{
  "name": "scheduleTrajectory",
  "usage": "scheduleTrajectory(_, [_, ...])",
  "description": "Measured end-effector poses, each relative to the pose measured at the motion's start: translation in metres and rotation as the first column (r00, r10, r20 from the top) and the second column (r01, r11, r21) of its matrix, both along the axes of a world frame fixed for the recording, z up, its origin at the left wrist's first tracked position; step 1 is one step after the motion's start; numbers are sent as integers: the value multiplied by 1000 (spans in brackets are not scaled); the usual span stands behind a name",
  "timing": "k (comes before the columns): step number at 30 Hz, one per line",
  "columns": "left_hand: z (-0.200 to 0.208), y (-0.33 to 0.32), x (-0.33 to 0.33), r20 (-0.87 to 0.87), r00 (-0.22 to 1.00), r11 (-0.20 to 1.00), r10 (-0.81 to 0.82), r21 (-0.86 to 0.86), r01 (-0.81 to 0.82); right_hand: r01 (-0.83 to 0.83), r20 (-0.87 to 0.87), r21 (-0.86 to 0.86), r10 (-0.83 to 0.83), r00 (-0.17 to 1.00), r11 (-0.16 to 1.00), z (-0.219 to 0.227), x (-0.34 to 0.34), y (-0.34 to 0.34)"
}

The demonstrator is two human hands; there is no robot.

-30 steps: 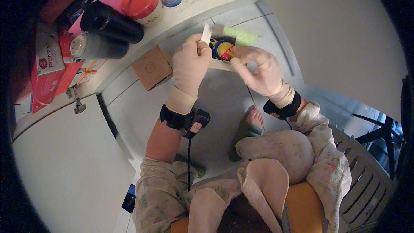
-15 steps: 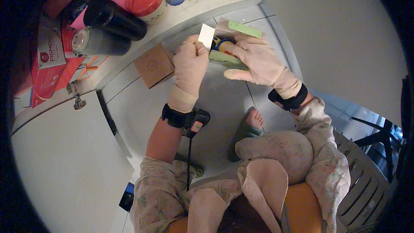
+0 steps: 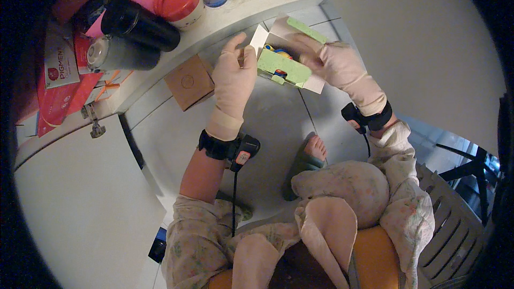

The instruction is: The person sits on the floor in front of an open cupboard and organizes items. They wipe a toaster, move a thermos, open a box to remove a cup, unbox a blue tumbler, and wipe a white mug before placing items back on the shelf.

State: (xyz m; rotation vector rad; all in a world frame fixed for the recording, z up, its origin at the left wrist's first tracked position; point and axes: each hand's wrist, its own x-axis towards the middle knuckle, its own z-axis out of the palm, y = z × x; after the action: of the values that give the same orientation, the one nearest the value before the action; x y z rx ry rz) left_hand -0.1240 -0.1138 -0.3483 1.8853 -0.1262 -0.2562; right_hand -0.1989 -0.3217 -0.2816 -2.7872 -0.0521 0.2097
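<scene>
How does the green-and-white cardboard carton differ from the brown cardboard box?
The green-and-white cardboard carton has flaps spread open; the brown cardboard box looks closed. The carton shows colourful contents; the box shows a round mark. Both are cardboard.

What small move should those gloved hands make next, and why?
Perhaps use the right hand to fold in the white flap at the right end of the box: the box is open, a colourful thing shows inside, that flap sticks outward, and the right hand is close to it.
</scene>
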Motion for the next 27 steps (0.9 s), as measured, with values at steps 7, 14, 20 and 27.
scheduleTrajectory(7, [29, -8, -8, -118, 993, 998, -12, 54, 18, -79, 38, -99, 83, 996, 992, 2, 8, 14])
scheduleTrajectory(14, [26, -2, -13, -211, 965, 986, -157, 19, 165, -163, 53, -236, 180, 982, 958, -8, 7, 26])
scheduleTrajectory(20, [8, 8, -21, -101, 946, 949, -309, -96, 300, -338, -171, -37, 327, 929, 940, 25, 21, 5])
scheduleTrajectory(27, [19, 7, -27, 29, 933, 927, -359, 129, 353, -124, -171, -123, 103, 980, 985, -19, 33, 33])
